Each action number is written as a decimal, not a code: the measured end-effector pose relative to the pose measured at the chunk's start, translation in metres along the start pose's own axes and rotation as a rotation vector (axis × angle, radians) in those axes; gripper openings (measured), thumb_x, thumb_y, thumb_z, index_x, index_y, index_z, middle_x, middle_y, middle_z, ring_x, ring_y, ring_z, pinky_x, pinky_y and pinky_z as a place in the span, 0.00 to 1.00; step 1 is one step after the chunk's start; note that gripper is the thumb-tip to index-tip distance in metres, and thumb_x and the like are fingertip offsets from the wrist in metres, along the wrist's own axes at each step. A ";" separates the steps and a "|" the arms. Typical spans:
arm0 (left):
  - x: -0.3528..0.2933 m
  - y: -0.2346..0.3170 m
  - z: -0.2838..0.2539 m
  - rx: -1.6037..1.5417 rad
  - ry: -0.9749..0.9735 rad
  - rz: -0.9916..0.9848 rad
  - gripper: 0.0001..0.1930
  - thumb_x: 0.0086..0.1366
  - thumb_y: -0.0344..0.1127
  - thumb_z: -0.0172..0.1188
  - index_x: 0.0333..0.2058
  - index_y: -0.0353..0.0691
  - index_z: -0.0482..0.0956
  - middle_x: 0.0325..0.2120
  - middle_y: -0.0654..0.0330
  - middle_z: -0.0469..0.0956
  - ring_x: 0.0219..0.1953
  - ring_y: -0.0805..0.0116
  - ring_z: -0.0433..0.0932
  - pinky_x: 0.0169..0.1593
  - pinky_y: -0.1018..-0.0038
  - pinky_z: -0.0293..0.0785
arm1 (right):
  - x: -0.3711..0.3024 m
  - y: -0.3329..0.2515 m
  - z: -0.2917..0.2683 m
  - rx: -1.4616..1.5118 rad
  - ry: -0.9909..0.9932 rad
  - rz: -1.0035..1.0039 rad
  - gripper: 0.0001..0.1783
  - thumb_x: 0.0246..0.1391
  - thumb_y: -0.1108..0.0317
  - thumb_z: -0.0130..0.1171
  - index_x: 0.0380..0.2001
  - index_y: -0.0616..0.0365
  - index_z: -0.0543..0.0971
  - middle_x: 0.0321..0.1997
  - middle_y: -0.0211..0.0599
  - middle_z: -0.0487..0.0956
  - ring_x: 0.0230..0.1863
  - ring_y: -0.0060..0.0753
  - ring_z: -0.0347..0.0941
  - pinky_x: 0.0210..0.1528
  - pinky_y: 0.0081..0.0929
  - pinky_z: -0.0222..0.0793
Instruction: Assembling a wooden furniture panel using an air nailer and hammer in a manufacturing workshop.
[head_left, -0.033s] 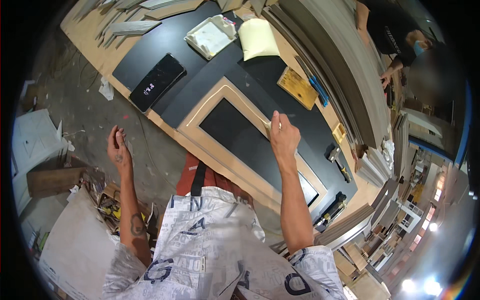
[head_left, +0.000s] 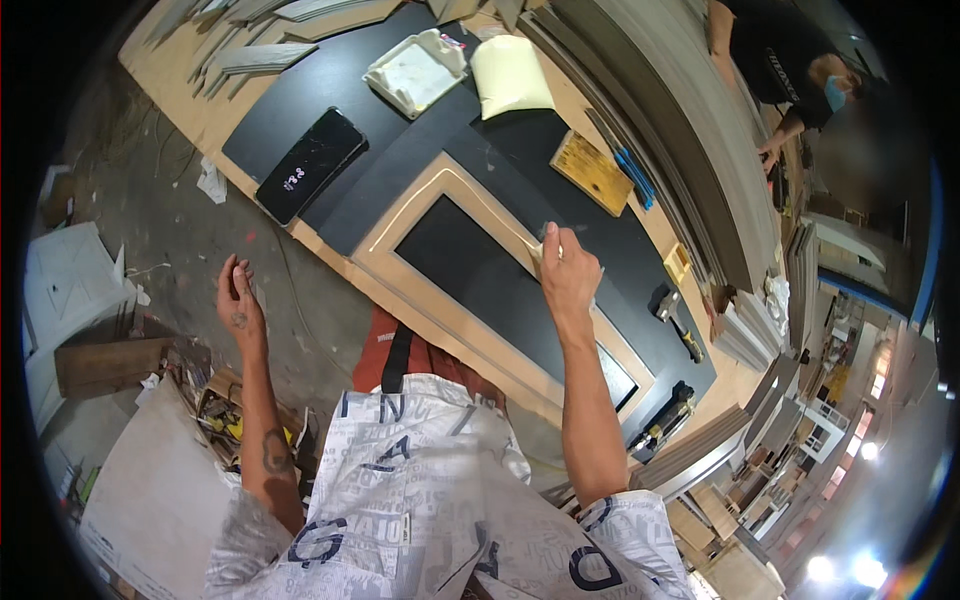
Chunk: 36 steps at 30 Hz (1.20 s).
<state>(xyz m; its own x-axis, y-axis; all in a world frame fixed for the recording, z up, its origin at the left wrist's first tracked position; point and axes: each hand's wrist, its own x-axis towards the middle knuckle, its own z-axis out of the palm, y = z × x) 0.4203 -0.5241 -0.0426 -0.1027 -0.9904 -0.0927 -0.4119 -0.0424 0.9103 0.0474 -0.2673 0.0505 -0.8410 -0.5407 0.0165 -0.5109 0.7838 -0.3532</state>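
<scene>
My right hand [head_left: 568, 265] is closed over the far rail of a light-brown rectangular frame [head_left: 440, 182]. A pale cream tip [head_left: 536, 250] pokes out from its fingers, and the rest of what it grips is hidden in the fist. From that tip a thin cream line of glue [head_left: 497, 213] runs along the far rail and round onto the left end. The frame lies flat on dark sheets, and a black surface [head_left: 465, 258] shows through its opening. My left hand [head_left: 240, 298] hangs beside the table with loose fingers, holding nothing.
A phone [head_left: 312, 165], a white tray [head_left: 415, 72], a pale-yellow bag [head_left: 511, 77] and a wooden block [head_left: 592, 172] lie beyond the frame. A hammer [head_left: 678, 322] and a black tool [head_left: 662, 420] lie right. Long strips [head_left: 660, 110] edge the table; a co-worker [head_left: 785, 65] stands beyond.
</scene>
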 end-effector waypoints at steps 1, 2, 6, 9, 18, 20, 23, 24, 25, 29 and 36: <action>-0.009 0.000 0.001 0.033 -0.017 -0.010 0.23 0.74 0.46 0.50 0.57 0.32 0.72 0.47 0.51 0.78 0.48 0.65 0.77 0.54 0.70 0.71 | -0.004 0.007 -0.003 -0.011 0.008 -0.003 0.21 0.66 0.52 0.50 0.26 0.56 0.77 0.20 0.53 0.76 0.25 0.61 0.75 0.28 0.48 0.69; -0.016 0.003 0.003 0.065 -0.034 -0.020 0.23 0.74 0.46 0.50 0.57 0.32 0.72 0.47 0.51 0.78 0.47 0.65 0.77 0.54 0.70 0.71 | -0.007 0.012 -0.007 -0.022 0.017 -0.005 0.21 0.65 0.52 0.50 0.26 0.56 0.77 0.20 0.53 0.76 0.25 0.60 0.75 0.28 0.48 0.68; -0.038 0.003 0.009 0.053 -0.059 -0.030 0.24 0.74 0.46 0.50 0.57 0.32 0.72 0.47 0.51 0.78 0.47 0.64 0.77 0.54 0.70 0.72 | -0.020 0.034 -0.019 0.019 0.020 0.007 0.19 0.65 0.54 0.50 0.26 0.56 0.76 0.20 0.52 0.77 0.26 0.60 0.75 0.30 0.50 0.70; -0.049 -0.009 0.009 0.079 -0.074 -0.013 0.24 0.74 0.46 0.50 0.57 0.31 0.72 0.47 0.51 0.78 0.47 0.64 0.77 0.54 0.69 0.72 | -0.031 0.052 -0.023 0.019 0.007 0.041 0.20 0.65 0.54 0.49 0.26 0.56 0.76 0.20 0.52 0.77 0.26 0.61 0.75 0.31 0.51 0.70; -0.086 -0.022 0.014 0.057 -0.079 0.010 0.22 0.74 0.45 0.51 0.57 0.33 0.72 0.43 0.53 0.80 0.43 0.69 0.77 0.50 0.72 0.73 | -0.061 0.107 -0.040 -0.001 0.055 0.053 0.19 0.65 0.54 0.52 0.25 0.55 0.76 0.18 0.53 0.75 0.24 0.62 0.73 0.28 0.51 0.68; -0.094 -0.021 0.012 0.142 -0.115 -0.012 0.23 0.75 0.45 0.49 0.57 0.30 0.71 0.45 0.49 0.79 0.46 0.63 0.78 0.53 0.69 0.73 | -0.068 0.120 -0.044 0.005 0.064 0.062 0.19 0.65 0.54 0.52 0.25 0.55 0.77 0.18 0.53 0.74 0.23 0.62 0.73 0.28 0.52 0.67; -0.105 -0.031 0.011 0.123 -0.130 0.000 0.23 0.74 0.45 0.50 0.57 0.30 0.71 0.46 0.48 0.79 0.45 0.64 0.78 0.52 0.70 0.74 | -0.077 0.136 -0.050 0.012 0.107 0.045 0.19 0.64 0.54 0.52 0.25 0.55 0.76 0.17 0.52 0.75 0.23 0.62 0.73 0.27 0.51 0.67; -0.109 -0.035 0.010 0.123 -0.135 0.008 0.23 0.74 0.45 0.50 0.57 0.30 0.71 0.46 0.48 0.79 0.45 0.64 0.78 0.52 0.70 0.74 | -0.080 0.143 -0.051 0.014 0.113 0.051 0.19 0.64 0.54 0.52 0.25 0.55 0.76 0.17 0.52 0.75 0.23 0.62 0.73 0.27 0.51 0.67; -0.113 -0.039 0.008 0.142 -0.144 0.004 0.24 0.74 0.45 0.50 0.58 0.30 0.71 0.45 0.49 0.79 0.44 0.64 0.78 0.51 0.70 0.74 | -0.082 0.151 -0.053 0.006 0.107 0.054 0.19 0.64 0.54 0.52 0.25 0.55 0.76 0.17 0.52 0.74 0.23 0.62 0.73 0.27 0.51 0.67; -0.131 -0.052 0.006 0.138 -0.156 -0.034 0.23 0.74 0.44 0.50 0.57 0.30 0.71 0.41 0.51 0.79 0.42 0.66 0.79 0.48 0.71 0.75 | -0.092 0.174 -0.062 -0.037 0.100 0.073 0.19 0.64 0.53 0.52 0.25 0.55 0.76 0.17 0.52 0.74 0.23 0.62 0.73 0.26 0.52 0.67; -0.155 -0.068 0.002 0.139 -0.173 -0.025 0.22 0.74 0.43 0.50 0.57 0.31 0.71 0.39 0.52 0.80 0.40 0.68 0.79 0.45 0.72 0.76 | -0.110 0.209 -0.080 -0.088 0.083 0.111 0.20 0.64 0.53 0.50 0.24 0.56 0.76 0.19 0.51 0.77 0.24 0.60 0.75 0.29 0.51 0.71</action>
<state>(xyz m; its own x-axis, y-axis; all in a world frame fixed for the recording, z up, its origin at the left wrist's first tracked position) 0.4625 -0.3673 -0.0911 -0.2395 -0.9515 -0.1931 -0.5355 -0.0364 0.8437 0.0188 -0.0199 0.0497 -0.9030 -0.4253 0.0605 -0.4248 0.8628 -0.2742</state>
